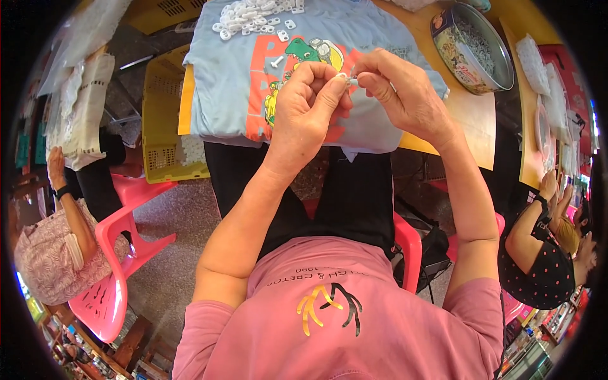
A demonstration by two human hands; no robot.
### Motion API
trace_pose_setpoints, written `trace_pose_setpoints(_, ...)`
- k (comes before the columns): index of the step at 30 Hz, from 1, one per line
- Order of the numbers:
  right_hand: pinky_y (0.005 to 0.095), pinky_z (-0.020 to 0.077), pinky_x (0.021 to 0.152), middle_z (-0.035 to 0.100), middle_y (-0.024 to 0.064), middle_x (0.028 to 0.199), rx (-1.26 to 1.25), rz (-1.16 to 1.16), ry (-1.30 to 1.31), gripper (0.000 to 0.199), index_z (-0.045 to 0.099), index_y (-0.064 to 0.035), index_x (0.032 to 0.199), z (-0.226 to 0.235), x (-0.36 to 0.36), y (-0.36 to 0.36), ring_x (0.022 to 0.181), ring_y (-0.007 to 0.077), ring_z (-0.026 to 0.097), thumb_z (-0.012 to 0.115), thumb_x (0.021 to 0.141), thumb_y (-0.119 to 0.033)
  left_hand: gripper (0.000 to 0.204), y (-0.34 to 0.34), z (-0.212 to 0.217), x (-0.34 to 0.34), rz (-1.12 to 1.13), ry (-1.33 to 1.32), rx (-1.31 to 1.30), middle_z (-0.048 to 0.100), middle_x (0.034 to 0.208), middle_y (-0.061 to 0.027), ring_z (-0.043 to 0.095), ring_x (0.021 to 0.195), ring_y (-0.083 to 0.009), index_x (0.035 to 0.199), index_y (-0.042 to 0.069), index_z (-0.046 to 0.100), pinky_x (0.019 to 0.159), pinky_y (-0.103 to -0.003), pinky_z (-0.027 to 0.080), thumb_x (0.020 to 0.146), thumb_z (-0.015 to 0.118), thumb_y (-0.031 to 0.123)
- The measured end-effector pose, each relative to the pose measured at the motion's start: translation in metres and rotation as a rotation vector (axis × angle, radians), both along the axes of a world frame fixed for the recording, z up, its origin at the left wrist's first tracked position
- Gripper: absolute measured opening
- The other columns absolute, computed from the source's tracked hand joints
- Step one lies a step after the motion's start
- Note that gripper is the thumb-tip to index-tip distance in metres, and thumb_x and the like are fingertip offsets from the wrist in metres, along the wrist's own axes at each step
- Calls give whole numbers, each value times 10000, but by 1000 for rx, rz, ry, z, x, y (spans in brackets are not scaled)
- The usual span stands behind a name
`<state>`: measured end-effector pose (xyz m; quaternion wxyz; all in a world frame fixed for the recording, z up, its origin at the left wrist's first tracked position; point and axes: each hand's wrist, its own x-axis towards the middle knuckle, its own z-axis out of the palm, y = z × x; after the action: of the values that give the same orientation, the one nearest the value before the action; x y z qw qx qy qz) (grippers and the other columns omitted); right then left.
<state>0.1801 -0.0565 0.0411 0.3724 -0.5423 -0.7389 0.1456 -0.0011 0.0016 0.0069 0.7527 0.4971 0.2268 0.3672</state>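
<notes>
In front of me, above a grey-blue printed cloth (215,95) on the table, my hands meet at the fingertips. My left hand (304,107) is closed, thumb and forefinger pinching a small white plastic piece (342,75). Against it, the thumb and fingers of my right hand (405,92) pinch a small shiny metal part (352,81); its exact kind is too small to tell. A pile of white plastic pieces (253,18) with holes lies at the cloth's far side. One white peg-shaped piece (277,61) lies apart, left of my fingers. Small grey metal pieces (396,49) lie scattered beyond my right hand.
A round tin (459,60) full of small metal parts stands at the far right of the table. Left of the table is a yellow crate (158,120). A pink chair (117,253) and a seated person (57,253) are further left; other people (538,259) sit at right.
</notes>
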Motion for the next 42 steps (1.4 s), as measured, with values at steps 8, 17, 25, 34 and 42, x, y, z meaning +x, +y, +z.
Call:
trace_pose_setpoints(8,384,432,610,498,140,794,23,55,-113,84,513,-3,917,3,-5,4,692,341,524,571,943,-58,111,-4,1,-2,8,64,33,612,770,-20,575,689,-67,989,13,539,619,-208,460,985,582,116)
trace_pose_setpoints(17,386,439,587,495,151,788,84,12,-81,71,521,0,913,-11,-16,4,669,346,523,570,941,-42,62,-5,0,-2,-6,33,4,591,787,-13,554,705,-58,986,24,514,632,-205,435,995,546,76)
trace_pose_setpoints(25,283,470,632,578,84,842,67,-108,76,96,567,11,981,-13,-19,2,700,168,583,556,984,-85,93,-4,0,2,37,5,14,628,835,-39,601,762,-82,1008,7,522,702,-228,492,990,565,87)
trace_pose_setpoints(34,233,487,775,626,28,930,-121,-204,540,125,606,25,1044,-17,-32,-10,825,96,592,594,976,-78,94,-7,-2,3,68,0,16,637,850,-36,604,766,-80,1010,20,524,698,-219,492,985,577,94)
trace_pose_setpoints(42,225,484,764,637,27,936,-133,-329,663,123,612,22,1023,-18,-48,-9,833,82,583,599,976,-91,98,-6,1,4,88,36,33,647,854,-35,618,752,-77,1005,27,529,660,-214,496,981,589,100)
